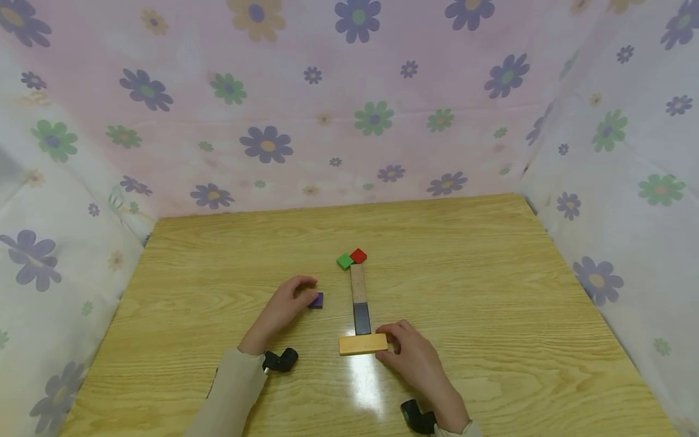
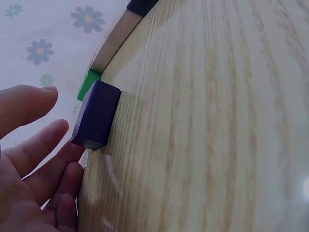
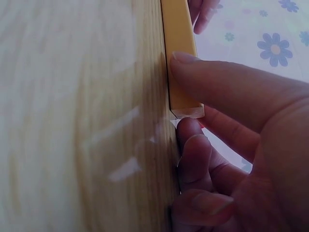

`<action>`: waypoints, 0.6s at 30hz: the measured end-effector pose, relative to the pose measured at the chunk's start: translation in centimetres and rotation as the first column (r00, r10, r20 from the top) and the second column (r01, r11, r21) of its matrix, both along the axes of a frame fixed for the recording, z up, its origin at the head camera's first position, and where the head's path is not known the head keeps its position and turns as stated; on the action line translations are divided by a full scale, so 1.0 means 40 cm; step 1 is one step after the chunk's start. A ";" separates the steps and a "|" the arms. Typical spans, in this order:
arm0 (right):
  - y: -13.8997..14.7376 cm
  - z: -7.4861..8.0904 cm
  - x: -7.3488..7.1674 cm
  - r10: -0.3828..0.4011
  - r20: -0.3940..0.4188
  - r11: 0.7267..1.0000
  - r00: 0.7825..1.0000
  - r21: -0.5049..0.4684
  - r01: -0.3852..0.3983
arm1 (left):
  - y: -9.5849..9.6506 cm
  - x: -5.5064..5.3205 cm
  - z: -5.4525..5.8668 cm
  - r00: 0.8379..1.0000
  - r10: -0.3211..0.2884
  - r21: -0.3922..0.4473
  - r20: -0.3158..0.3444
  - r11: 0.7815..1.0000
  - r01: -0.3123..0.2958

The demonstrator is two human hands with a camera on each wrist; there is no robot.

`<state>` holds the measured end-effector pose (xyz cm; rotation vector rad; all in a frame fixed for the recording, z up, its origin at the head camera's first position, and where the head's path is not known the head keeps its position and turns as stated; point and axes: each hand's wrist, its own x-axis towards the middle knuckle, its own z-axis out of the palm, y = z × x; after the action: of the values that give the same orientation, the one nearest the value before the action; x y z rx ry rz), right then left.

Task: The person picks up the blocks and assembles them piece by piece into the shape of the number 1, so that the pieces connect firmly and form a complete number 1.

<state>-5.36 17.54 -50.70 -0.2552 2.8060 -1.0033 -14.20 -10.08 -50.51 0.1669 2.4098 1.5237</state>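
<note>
A long yellow wooden block (image 1: 363,345) lies crosswise on the table. My right hand (image 1: 415,358) pinches its right end, the thumb (image 3: 212,82) against the near face and fingers behind. A dark block (image 1: 361,318) meets the yellow one's far side, and a plain wood block (image 1: 357,283) continues that line away from me. Beyond it a green block (image 1: 345,261) and a red block (image 1: 358,256) sit turned at angles. My left hand (image 1: 284,306) is beside a small purple block (image 2: 99,113), its thumb apart from the block and its fingers loosely bent.
The blocks lie on a wood-grain table (image 1: 464,261). Flowered cloth (image 1: 306,109) rises along its back and both sides. Each wrist bears a black camera mount, one at the left cuff (image 1: 281,360) and one at the right (image 1: 417,417).
</note>
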 end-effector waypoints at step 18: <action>0.003 0.000 0.001 0.005 -0.006 1.000 1.000 -0.008 -0.005 | 0.000 0.013 -0.013 0.992 -0.040 -0.180 -0.116 0.983 0.019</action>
<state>-5.33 17.65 -50.71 -0.2668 2.8054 -1.0138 -13.67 -10.09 -51.03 0.2616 2.6098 1.3103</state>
